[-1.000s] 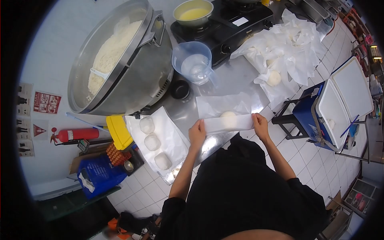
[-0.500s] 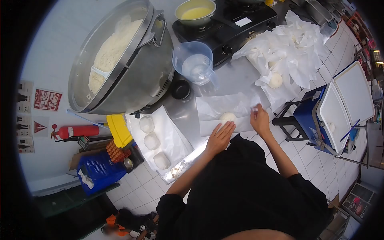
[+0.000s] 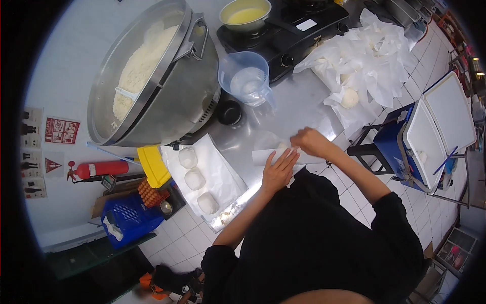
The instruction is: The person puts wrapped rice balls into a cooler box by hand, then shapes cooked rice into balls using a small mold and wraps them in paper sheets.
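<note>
On the steel counter in front of me lies a sheet of white wrapping paper, folded over. The white rice ball it covers is almost wholly hidden by paper and hands. My left hand rests on the near part of the paper, fingers outstretched. Just beyond it, my right hand is closed, pinching the paper's far part. To the left, three white rice portions sit in a row on stacked paper sheets.
Behind are a large pot of rice, a clear jug, a small black bowl and a gas stove with a pan. Paper-wrapped rice balls pile up at right, near a blue cooler box.
My right hand has moved left and brought the paper's far side over the rice ball, which is now mostly covered. My left hand stays pressed near the same spot.
</note>
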### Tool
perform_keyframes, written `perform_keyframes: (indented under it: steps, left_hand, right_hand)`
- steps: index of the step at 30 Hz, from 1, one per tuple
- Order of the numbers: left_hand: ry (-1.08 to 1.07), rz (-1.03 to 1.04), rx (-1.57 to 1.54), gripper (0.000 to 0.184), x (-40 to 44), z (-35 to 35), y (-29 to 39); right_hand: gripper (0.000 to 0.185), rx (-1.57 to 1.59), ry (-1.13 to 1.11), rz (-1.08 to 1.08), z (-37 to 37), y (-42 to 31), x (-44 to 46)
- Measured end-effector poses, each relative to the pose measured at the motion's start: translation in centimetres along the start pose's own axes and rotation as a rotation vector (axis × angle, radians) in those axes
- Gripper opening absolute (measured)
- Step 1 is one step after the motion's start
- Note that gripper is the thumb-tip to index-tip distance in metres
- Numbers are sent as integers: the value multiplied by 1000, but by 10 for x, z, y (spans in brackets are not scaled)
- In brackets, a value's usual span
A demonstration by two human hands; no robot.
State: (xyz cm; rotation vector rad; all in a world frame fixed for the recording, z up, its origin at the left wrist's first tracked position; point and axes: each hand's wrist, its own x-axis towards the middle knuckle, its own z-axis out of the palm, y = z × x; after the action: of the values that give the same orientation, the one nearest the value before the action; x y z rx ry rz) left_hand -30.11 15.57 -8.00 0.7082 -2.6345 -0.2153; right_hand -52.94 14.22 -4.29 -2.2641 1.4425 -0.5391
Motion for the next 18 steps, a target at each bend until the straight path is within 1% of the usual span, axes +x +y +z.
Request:
perform_keyframes:
  steps: [1, 4, 7, 8, 9, 10, 13, 15, 16, 17, 18]
  left_hand:
    - [13, 8, -3, 56, 1, 0, -2]
    - [-20, -12, -44, 54, 2, 0, -1]
    - [197, 98, -27, 51, -1, 3, -22]
    - [320, -25, -42, 49, 0, 4, -31]
    - [440, -151, -57, 47, 9, -8, -37]
    - [558, -279, -71, 45, 17, -18, -46]
    - [276, -464, -561, 33, 30, -37, -86]
    - [66, -591, -645, 23, 4, -24, -125]
    - [-39, -650, -683, 19, 3, -28, -130]
    - [0, -661, -622, 11, -3, -33, -130]
    - [110, -679, -502, 13, -11, -36, -129]
  right_hand:
    - [17, -68, 45, -14, 5, -5, -11]
    - [17, -29, 188, -36, 19, -8, -30]
    - [21, -100, 253, -31, 33, -17, -43]
    - [23, -137, 285, -32, 38, -19, -46]
    - [27, -119, 269, -2, 46, -18, -51]
    - [28, -135, 280, 5, 50, -18, -51]
    - [30, -169, 300, 16, 59, -21, -55]
    - [30, -192, 309, 6, 59, -22, -56]
    - [30, -195, 318, -3, 59, -21, -57]
    - [30, -196, 331, -11, 59, -22, -57]
    - [30, -196, 345, -17, 61, -22, -57]
